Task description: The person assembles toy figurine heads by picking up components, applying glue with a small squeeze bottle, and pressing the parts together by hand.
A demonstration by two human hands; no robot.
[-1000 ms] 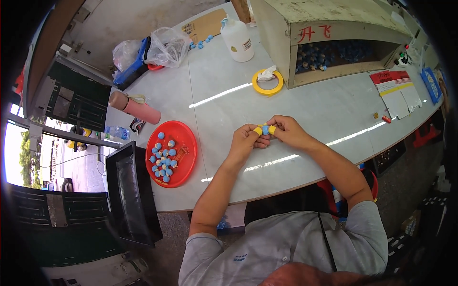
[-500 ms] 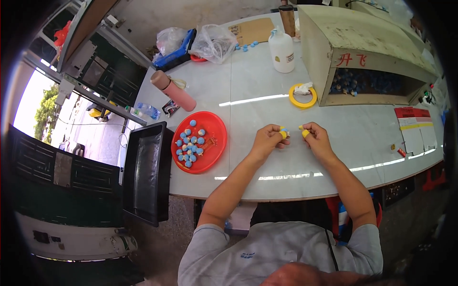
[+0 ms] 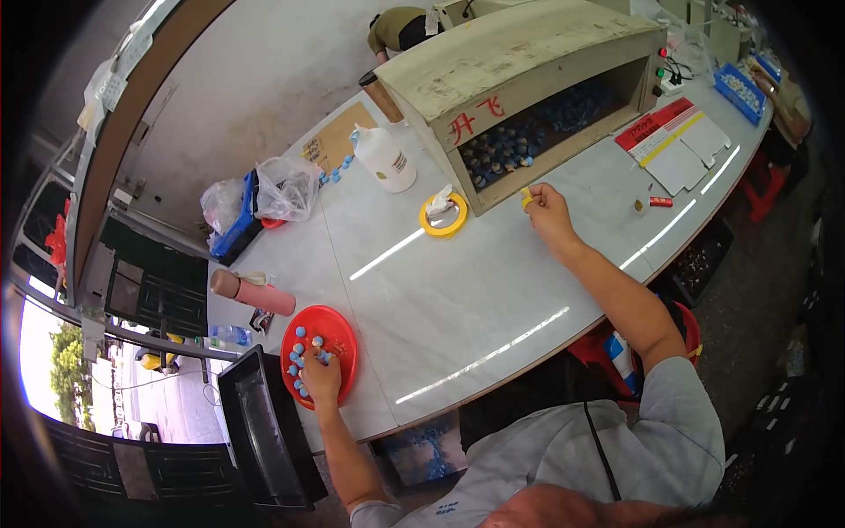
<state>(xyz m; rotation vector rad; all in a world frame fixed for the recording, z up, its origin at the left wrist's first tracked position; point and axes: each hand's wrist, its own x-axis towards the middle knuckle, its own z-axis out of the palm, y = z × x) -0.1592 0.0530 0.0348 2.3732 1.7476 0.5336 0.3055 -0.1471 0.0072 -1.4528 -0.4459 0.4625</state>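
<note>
My left hand [image 3: 324, 378] is over the red round dish [image 3: 350, 339], its fingers down among small blue-and-cream balls [image 3: 318, 341]. Blue shows right at the fingertips, but I cannot tell whether a ball is gripped. At the front of the pale box-shaped housing [image 3: 519, 57], my right hand [image 3: 549, 214] is raised, its fingers pinched together. Yellow coverings show at those fingertips; anything held between them is too small to make out. Inside the housing's opening lie many more blue pieces [image 3: 502, 145].
A roll of yellow tape [image 3: 443, 216], a white bottle [image 3: 385, 160] and a pink flask [image 3: 255, 293] stand on the table. Left of the dish is a black tray [image 3: 264, 431]. Papers [image 3: 673, 145] lie at the right. Another person [image 3: 400, 31] bends at the back.
My hands were together mid-table, a small blue piece at the left fingers. Now the left has moved to the red dish and the right to the housing's opening. The view has turned.
</note>
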